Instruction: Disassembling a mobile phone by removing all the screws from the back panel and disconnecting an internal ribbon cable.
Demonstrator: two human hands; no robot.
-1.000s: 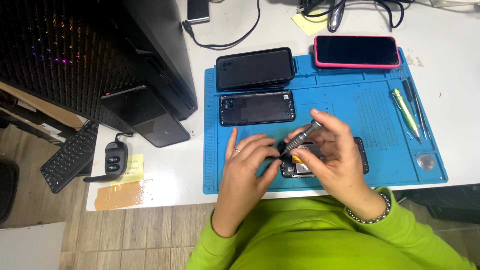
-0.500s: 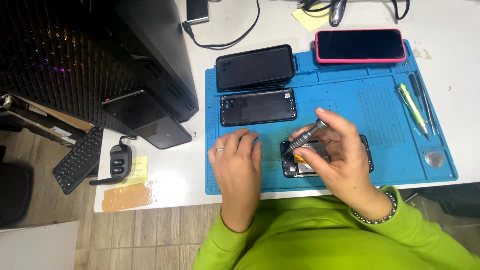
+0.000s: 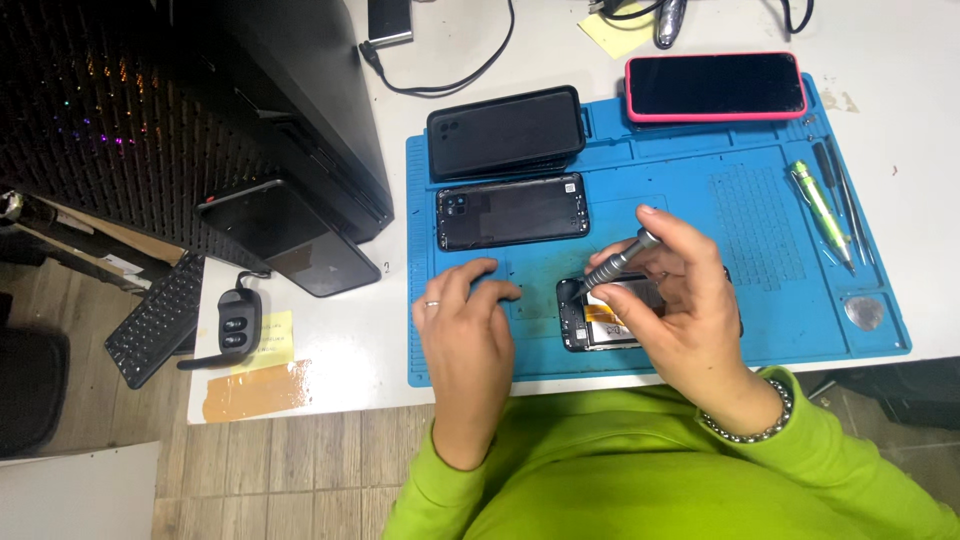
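The right hand (image 3: 690,300) grips a grey screwdriver (image 3: 618,262), its tip down on the opened phone (image 3: 605,318) (back removed) lying near the front edge of the blue mat (image 3: 760,200). The left hand (image 3: 470,325) rests flat and released on the mat, just left of that phone.

White worktable (image 3: 330,350) with a blue repair mat (image 3: 770,260)

Left of the mat sit a black computer tower (image 3: 240,110), a small black two-button device (image 3: 238,325) on a yellow sticky note (image 3: 272,338) and a tan tape patch (image 3: 255,392); beyond the mat lie a black cable (image 3: 450,80) and another yellow note (image 3: 620,30).
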